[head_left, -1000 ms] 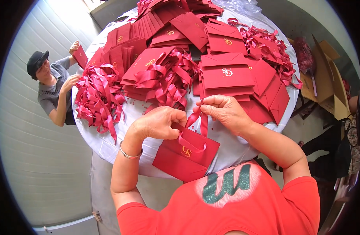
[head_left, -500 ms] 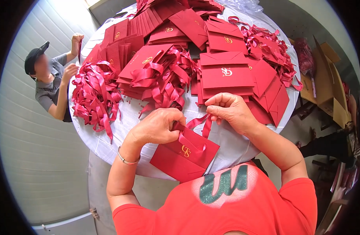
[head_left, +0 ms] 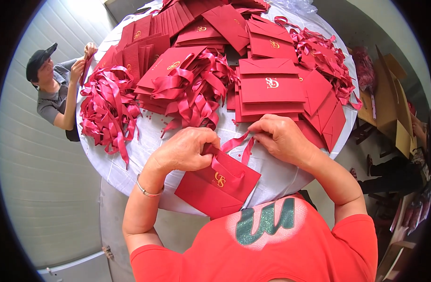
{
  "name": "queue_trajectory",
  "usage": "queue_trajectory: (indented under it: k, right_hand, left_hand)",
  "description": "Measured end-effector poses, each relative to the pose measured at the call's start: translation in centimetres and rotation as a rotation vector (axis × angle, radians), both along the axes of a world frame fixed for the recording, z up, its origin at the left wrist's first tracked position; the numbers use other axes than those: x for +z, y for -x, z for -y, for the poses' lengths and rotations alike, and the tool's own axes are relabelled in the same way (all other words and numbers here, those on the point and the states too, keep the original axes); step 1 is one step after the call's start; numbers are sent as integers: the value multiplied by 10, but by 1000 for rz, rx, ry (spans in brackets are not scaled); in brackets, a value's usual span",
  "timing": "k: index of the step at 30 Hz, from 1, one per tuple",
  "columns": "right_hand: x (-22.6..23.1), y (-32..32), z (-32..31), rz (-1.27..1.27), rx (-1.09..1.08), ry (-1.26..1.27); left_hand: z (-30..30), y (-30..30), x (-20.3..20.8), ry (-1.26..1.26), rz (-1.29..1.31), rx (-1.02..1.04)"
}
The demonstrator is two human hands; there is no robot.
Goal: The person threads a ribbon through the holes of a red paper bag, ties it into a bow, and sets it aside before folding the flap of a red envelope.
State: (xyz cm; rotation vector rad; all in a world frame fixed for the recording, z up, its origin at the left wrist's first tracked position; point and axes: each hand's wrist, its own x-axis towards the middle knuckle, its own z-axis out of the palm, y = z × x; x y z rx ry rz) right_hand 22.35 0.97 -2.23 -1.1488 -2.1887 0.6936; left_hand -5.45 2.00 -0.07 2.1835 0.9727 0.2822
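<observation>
A small red paper bag with gold lettering lies tilted at the table's near edge, against my red shirt. My left hand grips its upper left edge, the fingertips partly hidden inside the opening. A dark pink ribbon loops up from the bag. Its far part is pinched between thumb and forefinger of my right hand, just beyond the bag. One ribbon strand hangs across the bag's front. Beyond my hands, a heap of bags with ribbon handles and a stack of flat red bags lie close by.
A white cloth covers the round table. More ribboned bags lie at the left and others at the right. Across the left edge a person in a cap handles a red piece. Open cardboard boxes stand on the right.
My view has shifted slightly. My right hand keeps its pinch on the ribbon, with its fingers turned a little lower. The person at the left has brought both hands closer together.
</observation>
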Motion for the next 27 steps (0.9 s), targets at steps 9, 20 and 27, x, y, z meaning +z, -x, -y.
queue_trajectory:
  k: [9,20,27]
  right_hand:
    - [2,6,-2,298,9,-87]
    - [6,1,-12,178,62,-5]
    - [1,5,-15,273,90,-115]
  left_hand:
    - [2,1,-6,-121,71,-37]
    - [100,-5,0,-578,2,272]
    - [104,-24,-14,-845,-148,227]
